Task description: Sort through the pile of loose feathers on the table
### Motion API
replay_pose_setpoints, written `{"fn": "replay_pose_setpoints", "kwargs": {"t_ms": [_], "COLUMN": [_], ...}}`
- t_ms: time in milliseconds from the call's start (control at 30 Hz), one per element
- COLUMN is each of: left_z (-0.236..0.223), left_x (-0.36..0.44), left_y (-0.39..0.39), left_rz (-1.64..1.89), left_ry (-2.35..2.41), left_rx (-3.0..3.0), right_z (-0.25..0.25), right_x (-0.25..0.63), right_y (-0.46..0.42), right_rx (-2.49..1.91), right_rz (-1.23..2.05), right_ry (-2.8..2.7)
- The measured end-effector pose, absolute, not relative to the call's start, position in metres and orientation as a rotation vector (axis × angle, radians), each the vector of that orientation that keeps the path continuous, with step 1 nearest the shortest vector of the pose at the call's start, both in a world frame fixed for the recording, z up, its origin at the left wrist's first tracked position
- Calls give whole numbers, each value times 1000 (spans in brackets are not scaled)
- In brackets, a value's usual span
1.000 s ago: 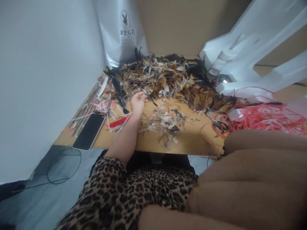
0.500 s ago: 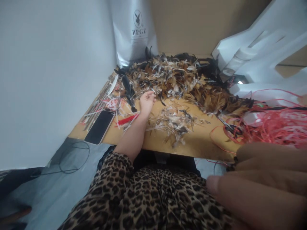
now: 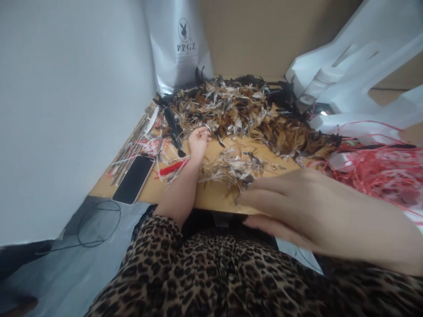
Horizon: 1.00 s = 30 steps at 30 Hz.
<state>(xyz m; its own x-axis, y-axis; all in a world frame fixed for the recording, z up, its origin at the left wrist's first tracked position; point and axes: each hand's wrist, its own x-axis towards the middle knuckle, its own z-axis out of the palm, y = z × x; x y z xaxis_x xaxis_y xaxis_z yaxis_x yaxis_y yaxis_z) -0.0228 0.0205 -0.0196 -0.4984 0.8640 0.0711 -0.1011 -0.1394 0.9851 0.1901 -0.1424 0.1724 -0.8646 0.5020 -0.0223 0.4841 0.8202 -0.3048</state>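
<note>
My left hand [image 3: 199, 140] rests at the near edge of a large heap of brown, black and cream feathers [image 3: 231, 105]. Its fingers are curled closed, and whatever is between them is too small to make out. My right hand [image 3: 294, 207], large and slightly blurred, is close to the camera over the table's front edge. Its fingers stretch leftwards with the thumb apart, and no object shows between them. Just past its fingertips lies a small loose pile of pale feathers [image 3: 236, 163]. A black feather bundle [image 3: 173, 127] and a red strip [image 3: 172, 167] lie left of my left hand.
A phone [image 3: 134, 179] lies at the table's left front, near thin sticks [image 3: 132, 141] and pale strips. Tangled red ribbon [image 3: 373, 171] fills the right side. Behind stand a silver bag [image 3: 181, 66], a white bottle [image 3: 320, 83] and white foam pieces [image 3: 390, 39].
My right hand has swung left and forward from the lower right corner, its thumb and fingers now parted. My left hand stays by the feather heap. The view has shifted slightly.
</note>
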Motion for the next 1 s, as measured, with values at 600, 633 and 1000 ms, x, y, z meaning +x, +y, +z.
{"fn": "replay_pose_setpoints", "kwargs": {"t_ms": [600, 633, 1000], "left_z": [-28, -28, -28], "left_x": [-26, -26, -27], "left_y": [31, 31, 32], "left_rz": [1809, 1816, 1819], "left_ry": [1327, 1318, 1310], "left_rx": [890, 889, 867], "right_z": [33, 31, 22], "right_x": [170, 166, 133], "right_y": [87, 90, 106], "right_rx": [-1962, -1956, -1797], "right_rz": [256, 249, 298], "right_ry": [-2079, -2030, -1955]}}
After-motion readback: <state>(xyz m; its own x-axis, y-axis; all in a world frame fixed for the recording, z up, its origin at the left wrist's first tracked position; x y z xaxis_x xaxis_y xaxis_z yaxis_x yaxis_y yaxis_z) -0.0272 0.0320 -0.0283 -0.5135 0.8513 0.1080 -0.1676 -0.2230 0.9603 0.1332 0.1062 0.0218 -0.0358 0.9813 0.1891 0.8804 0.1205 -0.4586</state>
